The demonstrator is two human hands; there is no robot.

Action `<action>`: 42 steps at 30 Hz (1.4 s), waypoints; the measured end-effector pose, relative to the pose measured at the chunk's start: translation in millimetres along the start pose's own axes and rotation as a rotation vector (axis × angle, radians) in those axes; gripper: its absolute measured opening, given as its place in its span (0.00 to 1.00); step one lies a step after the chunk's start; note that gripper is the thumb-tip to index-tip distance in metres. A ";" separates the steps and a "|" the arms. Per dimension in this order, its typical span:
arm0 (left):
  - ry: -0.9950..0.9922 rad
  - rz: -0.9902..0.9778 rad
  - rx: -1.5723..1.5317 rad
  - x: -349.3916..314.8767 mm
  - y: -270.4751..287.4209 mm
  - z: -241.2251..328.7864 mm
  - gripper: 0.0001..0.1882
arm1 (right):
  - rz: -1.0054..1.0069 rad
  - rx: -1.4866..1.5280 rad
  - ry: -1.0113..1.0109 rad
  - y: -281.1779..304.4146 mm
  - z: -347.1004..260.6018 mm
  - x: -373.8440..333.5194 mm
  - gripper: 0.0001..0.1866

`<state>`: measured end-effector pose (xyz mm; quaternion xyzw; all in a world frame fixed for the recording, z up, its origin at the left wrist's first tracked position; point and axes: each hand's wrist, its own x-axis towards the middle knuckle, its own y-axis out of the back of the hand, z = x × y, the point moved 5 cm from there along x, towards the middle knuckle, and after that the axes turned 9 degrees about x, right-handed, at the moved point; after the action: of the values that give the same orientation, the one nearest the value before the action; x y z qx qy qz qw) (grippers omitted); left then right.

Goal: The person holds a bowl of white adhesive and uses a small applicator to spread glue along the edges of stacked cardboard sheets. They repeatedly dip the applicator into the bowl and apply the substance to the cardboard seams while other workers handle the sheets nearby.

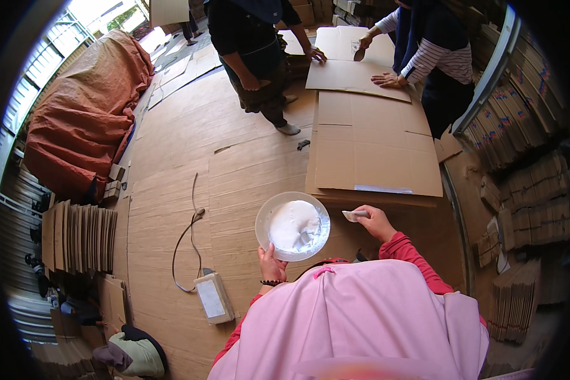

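Note:
My left hand (272,263) grips the near left rim of a round, pale bowl (261,220), its thumb over the edge. White paste (291,223) fills much of the bowl, stirred and dented on the right side. To the right of the bowl, my right hand (377,224) is closed around a small scraper (352,216) with a pale, flat blade pointing left. The blade is apart from both the bowl and the cardboard. Just beyond my hands lies a stack of flat cardboard sheets (380,155), with a shiny strip along its near edge.
Across the stack, one person (434,57) works on a folded sheet with a brush-like tool; another (250,57) stands at its left. A cable (178,244) and a box-shaped block (214,297) lie on the floor. An orange tarpaulin (82,114) covers a pile; cardboard bundles (519,120) line the right.

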<state>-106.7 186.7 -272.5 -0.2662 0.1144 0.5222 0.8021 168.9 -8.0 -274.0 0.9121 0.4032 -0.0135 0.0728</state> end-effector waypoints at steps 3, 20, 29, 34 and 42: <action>0.004 0.003 0.004 0.5 0.3 -0.2 0.16 | 0.005 0.003 0.006 0.2 1.2 -1.3 0.08; 0.013 0.009 0.022 2.2 -0.2 0.7 0.15 | 0.002 -0.041 0.002 -1.6 1.8 -3.1 0.09; 0.008 0.004 0.010 4.5 2.9 -3.4 0.15 | -0.007 -0.050 -0.002 -3.8 2.9 -1.5 0.09; 0.017 0.018 0.002 5.2 4.3 -3.9 0.15 | -0.010 -0.056 -0.034 -4.7 3.7 -1.5 0.09; 0.023 0.014 0.019 5.6 3.9 -4.5 0.15 | -0.006 -0.028 -0.023 -3.8 1.1 -5.9 0.09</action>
<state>-107.4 189.9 -280.0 -0.2639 0.1304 0.5234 0.7996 162.2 -10.0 -275.0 0.9095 0.4054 -0.0188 0.0901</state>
